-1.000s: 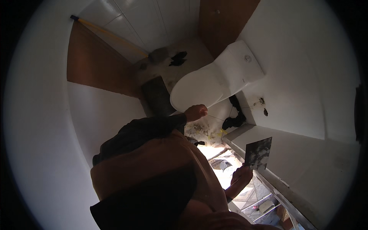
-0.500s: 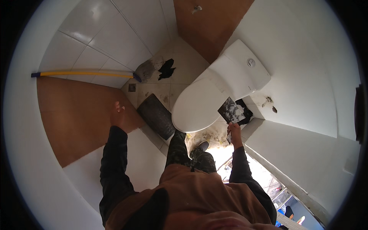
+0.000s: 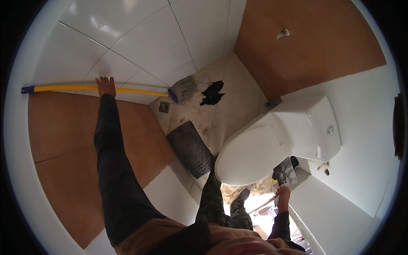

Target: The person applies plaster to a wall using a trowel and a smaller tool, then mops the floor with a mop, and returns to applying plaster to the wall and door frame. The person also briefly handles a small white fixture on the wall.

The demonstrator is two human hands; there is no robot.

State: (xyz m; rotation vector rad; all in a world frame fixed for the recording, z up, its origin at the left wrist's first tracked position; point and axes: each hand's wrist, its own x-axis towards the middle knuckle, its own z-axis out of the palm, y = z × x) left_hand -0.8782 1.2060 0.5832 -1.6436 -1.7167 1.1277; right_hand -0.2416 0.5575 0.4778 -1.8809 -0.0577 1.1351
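Note:
My left hand (image 3: pixel 106 86) is stretched out at the far left, over the yellow handle of a mop (image 3: pixel 140 91) leaning along the wall. Its fingers are spread and point up toward the white tiles; whether they touch the handle I cannot tell. At the right, beside the toilet (image 3: pixel 255 148), my right hand (image 3: pixel 283 196) is closed on a plaster hawk (image 3: pixel 285 171), a dark square plate smeared with white paste. Something pale sticks out below that fist, too small to name.
A dark ridged mat (image 3: pixel 191 148) lies on the floor left of the toilet, near a floor drain (image 3: pixel 164 107). Black cloth (image 3: pixel 212 92) lies beside the grey mop head (image 3: pixel 187 89). Brown-coated wall (image 3: pixel 314 38) and a pipe stub (image 3: pixel 282 33) are behind.
My left hand has reached forward and left, from in front of the brown wall to over the mop handle. My view has swung left; the right hand still holds the plaster hawk.

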